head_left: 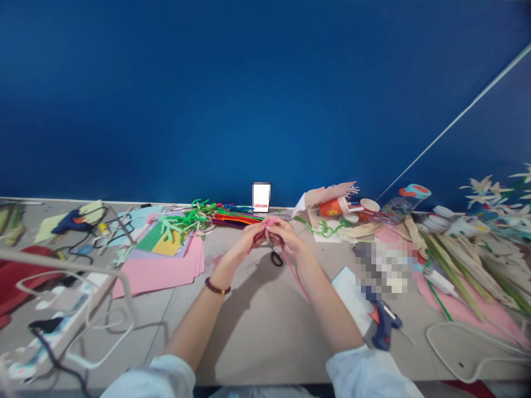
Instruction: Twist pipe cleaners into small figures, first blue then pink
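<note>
My left hand (256, 234) and my right hand (286, 236) meet over the middle of the table, fingers pinched together. Between them they hold a pink pipe cleaner (271, 221), partly hidden by the fingers. A long pink strand (295, 272) trails from the fingers down along my right forearm. Just below the hands lies a dark looped handle (276, 257), which looks like part of a pair of scissors. Behind the hands rests a bundle of coloured pipe cleaners (234, 219). A phone with a lit screen (261, 197) leans against the blue wall.
Pink paper (160, 271) and green twisted stems (182, 224) lie to the left, near a white power strip (62, 326) with loose cables. On the right are a blue glue gun (385, 325), an orange paper cup (334, 207) and dry husks (456, 271).
</note>
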Demonstrator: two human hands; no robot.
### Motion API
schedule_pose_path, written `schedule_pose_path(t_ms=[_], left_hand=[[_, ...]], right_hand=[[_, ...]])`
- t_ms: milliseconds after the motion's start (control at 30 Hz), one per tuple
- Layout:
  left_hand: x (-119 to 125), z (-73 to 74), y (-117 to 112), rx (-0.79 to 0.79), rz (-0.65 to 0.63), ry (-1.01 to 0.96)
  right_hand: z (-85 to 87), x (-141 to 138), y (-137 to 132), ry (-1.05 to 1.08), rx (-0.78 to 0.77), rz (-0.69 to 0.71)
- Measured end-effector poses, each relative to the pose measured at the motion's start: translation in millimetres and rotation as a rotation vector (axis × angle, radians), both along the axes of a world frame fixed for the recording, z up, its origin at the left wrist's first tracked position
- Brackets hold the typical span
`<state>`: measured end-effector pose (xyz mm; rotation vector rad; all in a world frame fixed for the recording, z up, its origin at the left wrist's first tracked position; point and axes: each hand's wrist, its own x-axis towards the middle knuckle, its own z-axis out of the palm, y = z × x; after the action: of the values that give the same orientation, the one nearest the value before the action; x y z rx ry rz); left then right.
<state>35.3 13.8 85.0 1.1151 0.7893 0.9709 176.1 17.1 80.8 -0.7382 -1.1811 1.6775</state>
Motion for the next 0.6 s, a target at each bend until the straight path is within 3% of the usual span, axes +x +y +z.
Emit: schedule_pose_path(t_ms=[133,267,400,500,600], left_hand=[[-0.4,-8.2,3.8,0.217,0.098,0.151],[0.6,-11.4,-1.1,0.563,0.246,0.528],[3.0,-11.9,-6.8,0.732,0.381,0.803],[4.3,-13.7,-6.1,0.749,0.420,0.775],[5.5,-13.5,-3.5,0.655,0.390,0.557]], right_hand=[[0.2,1.1,1.3,0.021,-0.033,-0.014],[0.6,-1.6,2.8,-0.004,-0.095,-0.088],[-1.0,-6.0,4.4,0.003,-0.137,-0.197],[-2.4,-8.0,5.4,0.008,-0.135,-0.230],[-2.2,-8.9,5.4,0.009,-0.091,-0.235]])
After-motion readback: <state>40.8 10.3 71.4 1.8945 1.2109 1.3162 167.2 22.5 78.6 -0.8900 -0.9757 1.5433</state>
